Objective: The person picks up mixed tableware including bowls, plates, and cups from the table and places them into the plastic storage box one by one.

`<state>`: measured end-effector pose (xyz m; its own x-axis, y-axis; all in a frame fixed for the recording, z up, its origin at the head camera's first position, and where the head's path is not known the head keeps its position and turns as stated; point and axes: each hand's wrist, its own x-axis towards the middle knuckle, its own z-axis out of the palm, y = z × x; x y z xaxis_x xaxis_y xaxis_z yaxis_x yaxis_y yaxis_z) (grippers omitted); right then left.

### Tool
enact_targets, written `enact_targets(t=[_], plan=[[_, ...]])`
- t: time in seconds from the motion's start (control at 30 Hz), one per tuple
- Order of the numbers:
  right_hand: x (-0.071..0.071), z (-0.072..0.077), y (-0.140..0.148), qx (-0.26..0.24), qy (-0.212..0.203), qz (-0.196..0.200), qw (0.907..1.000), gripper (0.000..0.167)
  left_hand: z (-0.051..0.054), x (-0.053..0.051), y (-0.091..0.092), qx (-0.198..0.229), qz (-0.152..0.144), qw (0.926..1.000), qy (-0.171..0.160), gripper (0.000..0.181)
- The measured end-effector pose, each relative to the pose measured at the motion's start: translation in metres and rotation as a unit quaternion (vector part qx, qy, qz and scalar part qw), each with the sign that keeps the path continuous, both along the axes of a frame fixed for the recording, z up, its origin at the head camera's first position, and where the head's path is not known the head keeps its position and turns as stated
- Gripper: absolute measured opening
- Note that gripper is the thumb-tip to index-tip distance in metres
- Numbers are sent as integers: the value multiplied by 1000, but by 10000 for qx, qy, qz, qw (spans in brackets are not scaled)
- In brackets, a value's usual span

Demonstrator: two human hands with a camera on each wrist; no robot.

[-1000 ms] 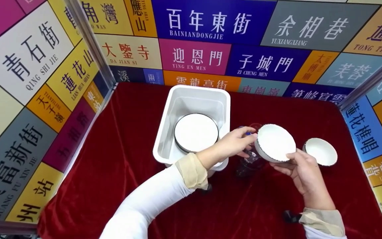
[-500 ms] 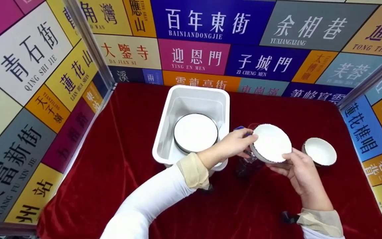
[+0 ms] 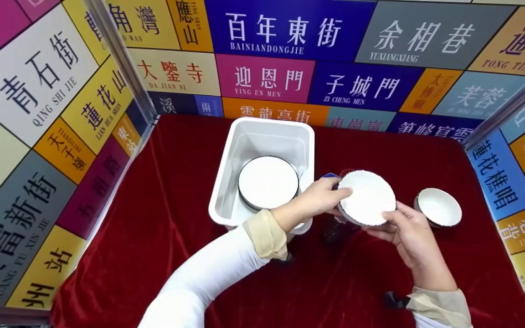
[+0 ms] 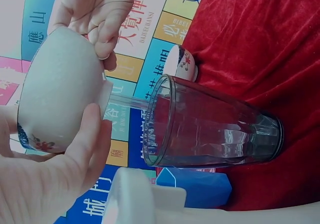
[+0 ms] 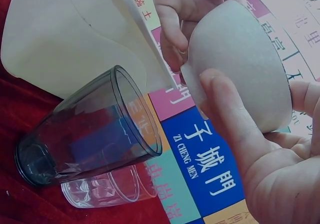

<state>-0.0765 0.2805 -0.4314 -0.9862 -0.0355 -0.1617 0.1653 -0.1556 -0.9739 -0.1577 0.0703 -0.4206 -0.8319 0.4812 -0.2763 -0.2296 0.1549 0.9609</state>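
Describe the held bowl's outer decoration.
The held bowl has a red flower and blue patterning, clearest in the left wrist view.

White sleeves [image 3: 212,264]; loose beige cuffs [image 3: 266,234] at wrists; small black piece [image 3: 395,299] beside right cuff.

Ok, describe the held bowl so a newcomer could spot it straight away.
Find the white bin on the red cloth. Just right of it in the head view, the left hand and right hand hold a bowl. Unlike the other bowl, which sits further right on the cloth, this one is in the air.
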Motion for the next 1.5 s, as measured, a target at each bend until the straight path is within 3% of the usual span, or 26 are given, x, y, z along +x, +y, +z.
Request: enact_targets(t=[0.17, 0.4, 0.87, 1.33, 1.5], plan=[[1, 1, -1, 65, -14, 8, 10000, 33, 0, -1, -2, 195, -2, 9997, -137, 42], [1, 2, -9, 177, -101, 19, 9998, 52, 0, -6, -8, 357, 22, 9990, -249, 41], [8, -6, -32, 368, -94, -160, 9992, 41, -2, -15, -21, 444, 73, 9985, -316, 38], [8, -15, -43, 203, -23, 234, 9995, 38, -1, -25, -34, 367, 306, 9984, -289, 37], [7, -22, -53, 361, -51, 424, 9984, 40, -2, -29, -42, 503, 554, 9964, -405, 40]])
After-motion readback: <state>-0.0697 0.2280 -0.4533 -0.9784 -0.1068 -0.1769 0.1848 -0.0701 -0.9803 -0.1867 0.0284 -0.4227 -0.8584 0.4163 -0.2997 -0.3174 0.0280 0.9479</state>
